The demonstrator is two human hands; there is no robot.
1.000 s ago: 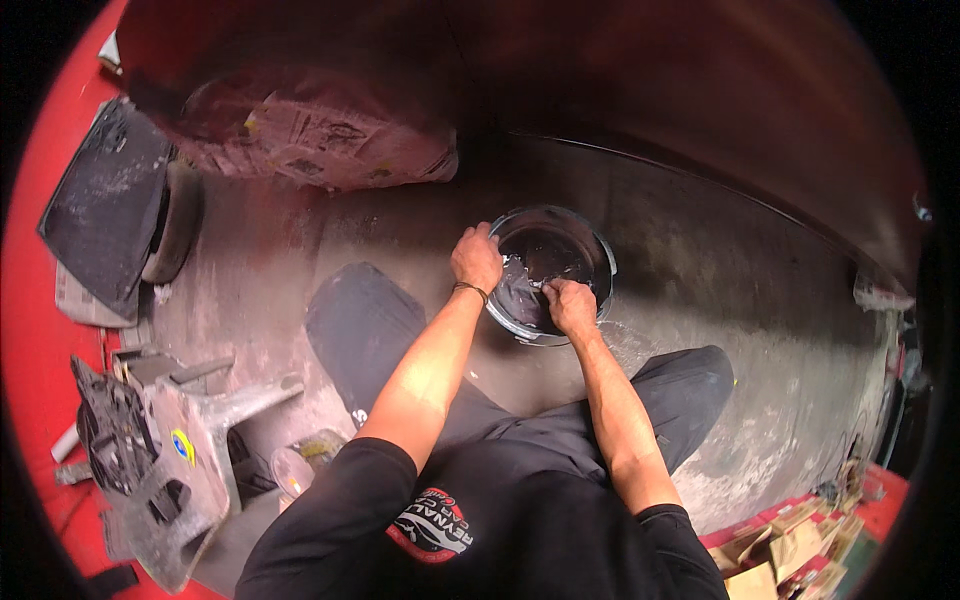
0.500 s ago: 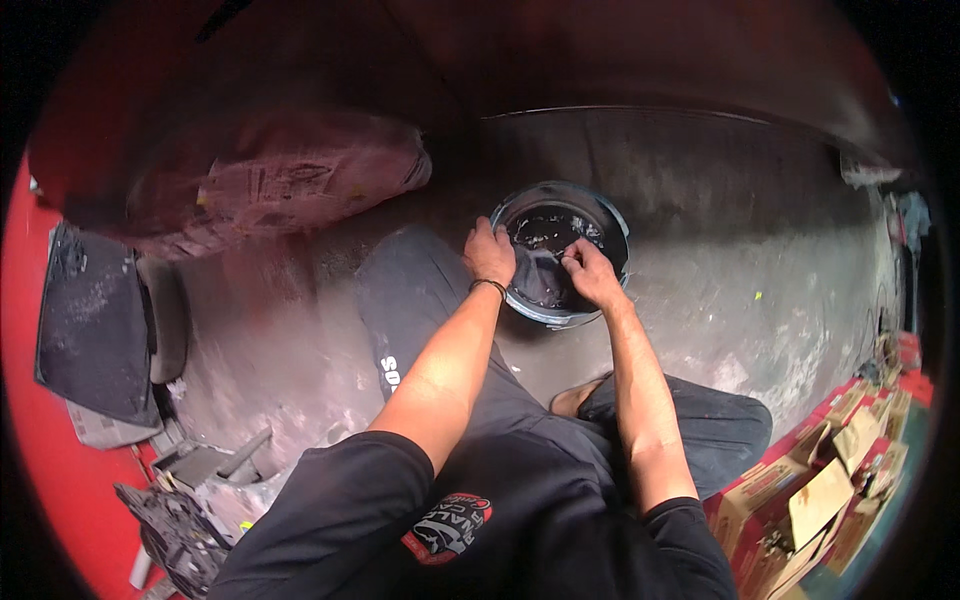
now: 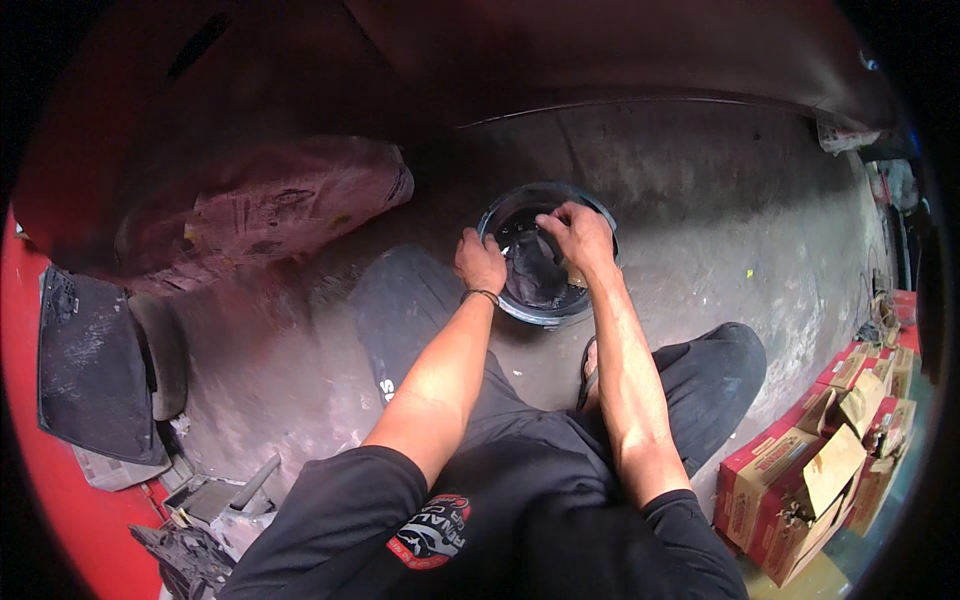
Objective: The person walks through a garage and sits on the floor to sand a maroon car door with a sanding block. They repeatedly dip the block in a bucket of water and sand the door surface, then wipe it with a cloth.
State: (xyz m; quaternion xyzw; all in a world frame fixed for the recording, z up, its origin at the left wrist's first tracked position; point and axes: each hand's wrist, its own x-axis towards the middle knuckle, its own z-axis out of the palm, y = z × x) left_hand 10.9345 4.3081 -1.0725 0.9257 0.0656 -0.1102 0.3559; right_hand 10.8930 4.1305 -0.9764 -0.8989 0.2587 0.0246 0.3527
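A round dark bucket stands on the floor between my legs, with dark, wet-looking contents and light specks inside. My left hand grips its left rim, fingers curled over the edge. Over the right part of the opening, my right hand has its thumb and fingers pinched together at the upper edge of a dark grey, cloth-like piece. That piece lies low in the bucket, and whether it is cloth or some other sheet I cannot tell.
A large dark red panel overhangs the far side, with a paper-covered rounded part at left. Dark flat parts lean at the left. Open cardboard boxes stand at lower right, on the grey floor.
My right hand has moved up and slightly left over the bucket, its fingers now nearer the far side. My left hand stays on the rim. The view has shifted a little.
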